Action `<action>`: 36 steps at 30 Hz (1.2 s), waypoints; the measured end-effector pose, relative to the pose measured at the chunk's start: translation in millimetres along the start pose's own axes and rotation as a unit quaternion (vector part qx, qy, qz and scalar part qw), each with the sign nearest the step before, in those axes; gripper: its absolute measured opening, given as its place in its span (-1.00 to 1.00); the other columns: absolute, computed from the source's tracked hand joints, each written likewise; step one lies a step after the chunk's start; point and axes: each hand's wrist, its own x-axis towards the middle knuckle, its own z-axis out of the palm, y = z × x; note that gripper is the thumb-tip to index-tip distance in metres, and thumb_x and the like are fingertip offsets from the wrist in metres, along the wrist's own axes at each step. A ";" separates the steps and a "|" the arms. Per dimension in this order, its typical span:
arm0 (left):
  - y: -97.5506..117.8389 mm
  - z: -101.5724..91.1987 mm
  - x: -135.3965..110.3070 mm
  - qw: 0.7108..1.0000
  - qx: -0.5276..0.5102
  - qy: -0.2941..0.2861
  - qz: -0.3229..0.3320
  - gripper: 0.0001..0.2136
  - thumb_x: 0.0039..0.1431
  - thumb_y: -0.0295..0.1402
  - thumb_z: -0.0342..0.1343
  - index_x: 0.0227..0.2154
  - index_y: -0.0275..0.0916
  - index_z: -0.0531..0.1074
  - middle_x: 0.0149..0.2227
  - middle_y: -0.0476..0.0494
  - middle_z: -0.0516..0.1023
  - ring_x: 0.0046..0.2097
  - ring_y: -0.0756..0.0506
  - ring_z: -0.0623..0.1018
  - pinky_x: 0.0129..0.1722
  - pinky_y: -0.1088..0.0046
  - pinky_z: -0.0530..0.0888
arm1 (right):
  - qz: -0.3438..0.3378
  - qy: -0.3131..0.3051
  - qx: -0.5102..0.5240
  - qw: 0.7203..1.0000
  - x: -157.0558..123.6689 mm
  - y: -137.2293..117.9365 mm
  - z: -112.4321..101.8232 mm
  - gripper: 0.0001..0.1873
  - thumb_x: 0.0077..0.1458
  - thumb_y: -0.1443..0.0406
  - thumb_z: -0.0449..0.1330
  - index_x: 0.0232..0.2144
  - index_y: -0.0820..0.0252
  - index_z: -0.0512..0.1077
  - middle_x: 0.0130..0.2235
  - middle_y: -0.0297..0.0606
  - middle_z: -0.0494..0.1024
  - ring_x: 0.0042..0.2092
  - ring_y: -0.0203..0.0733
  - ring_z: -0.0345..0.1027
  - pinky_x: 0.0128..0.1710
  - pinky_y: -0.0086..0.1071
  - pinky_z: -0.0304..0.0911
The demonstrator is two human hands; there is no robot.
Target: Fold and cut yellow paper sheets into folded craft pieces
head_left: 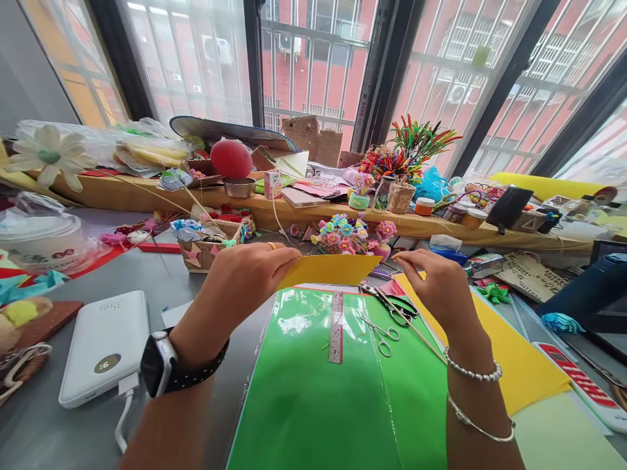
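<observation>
Fingers (274, 258) of left hand (245, 281) clamped on folded yellow paper sheet (328, 269) | right hand (435, 287) fingertips pinched together just beside sheet's right corner, contact unclear | sheet held over far edge of glossy green plastic mat (313, 391), grey table (161, 274) centre.

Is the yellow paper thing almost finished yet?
Early, it seems. Done: the yellow paper is one flat piece, no shape yet. In hand: the left hand grips one end, the right hand is at the other. Left: scissors and ruler lie untouched on the green sheet.
</observation>
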 end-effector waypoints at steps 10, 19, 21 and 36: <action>24.0 8.8 3.5 0.994 -0.063 -0.045 0.073 -0.84 0.09 -0.43 -0.03 -0.34 -0.16 0.44 -0.44 0.00 0.55 -0.46 -0.03 0.49 -0.55 0.52 0.22 | -0.136 -0.026 0.108 0.985 -0.2 -60.7 10.3 -0.87 0.03 0.37 0.10 -0.41 0.24 0.46 -0.40 -0.24 0.53 -0.34 -0.16 0.35 -0.28 -0.29 0.19; 1.6 6.8 1.1 1.000 -0.026 0.001 0.012 -0.77 0.13 -0.35 -0.11 -0.39 -0.17 0.47 -0.44 -0.03 0.56 -0.46 -0.05 0.51 -0.55 0.52 0.25 | -0.129 0.011 0.066 0.989 1.3 -40.0 7.0 -0.89 0.01 0.41 0.12 -0.43 0.21 0.46 -0.40 -0.26 0.55 -0.33 -0.17 0.37 -0.21 -0.26 0.16; -0.7 6.9 0.5 1.000 -0.011 0.002 0.003 -0.75 0.14 -0.35 -0.13 -0.40 -0.17 0.47 -0.44 -0.03 0.56 -0.46 -0.06 0.52 -0.57 0.50 0.25 | -0.129 0.007 0.065 0.990 0.7 -39.5 6.3 -0.88 0.01 0.41 0.12 -0.43 0.21 0.46 -0.40 -0.27 0.55 -0.34 -0.18 0.38 -0.21 -0.27 0.16; 19.4 8.7 5.8 0.998 -0.053 0.037 0.028 -0.80 0.14 -0.31 -0.07 -0.25 -0.18 0.41 -0.32 -0.05 0.54 -0.31 -0.06 0.50 -0.42 0.48 0.32 | -0.153 -0.031 0.093 0.983 0.5 -53.0 10.8 -0.87 0.02 0.41 0.11 -0.42 0.22 0.46 -0.42 -0.30 0.55 -0.35 -0.20 0.35 -0.24 -0.30 0.15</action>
